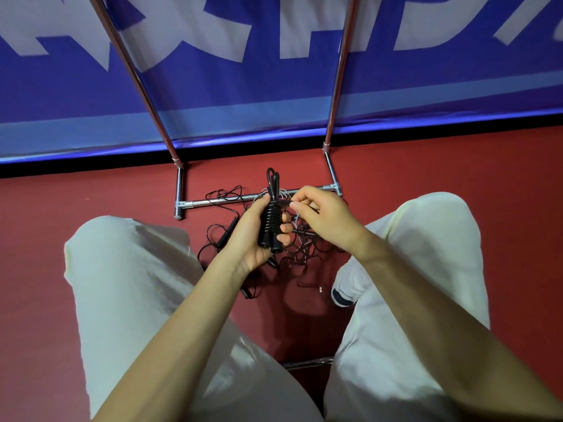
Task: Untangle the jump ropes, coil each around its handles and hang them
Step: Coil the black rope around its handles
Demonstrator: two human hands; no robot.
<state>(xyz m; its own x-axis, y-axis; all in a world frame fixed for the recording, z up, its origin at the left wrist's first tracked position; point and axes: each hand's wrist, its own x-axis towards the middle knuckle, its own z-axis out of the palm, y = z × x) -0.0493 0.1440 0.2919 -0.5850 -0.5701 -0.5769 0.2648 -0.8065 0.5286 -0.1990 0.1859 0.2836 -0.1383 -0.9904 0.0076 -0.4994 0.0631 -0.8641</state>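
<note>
Floor: red flooring [91, 202] lying below both hands.
Left hand [253, 236]: gripping coiled black jump rope [270, 222] upright.
Right hand [323, 214]: pinching thin cord beside it.
Tangled ropes [292, 254]: lying beneath hands, near chrome rack base [219, 201].

A red floor [91, 193] runs up to a blue banner [243, 95] with large pale letters — a black strip lies along its foot. The person's knees in pale trousers [128, 284] fill the lower view, and a white shoe with a dark toe [342, 295] shows beside the right leg.
</note>
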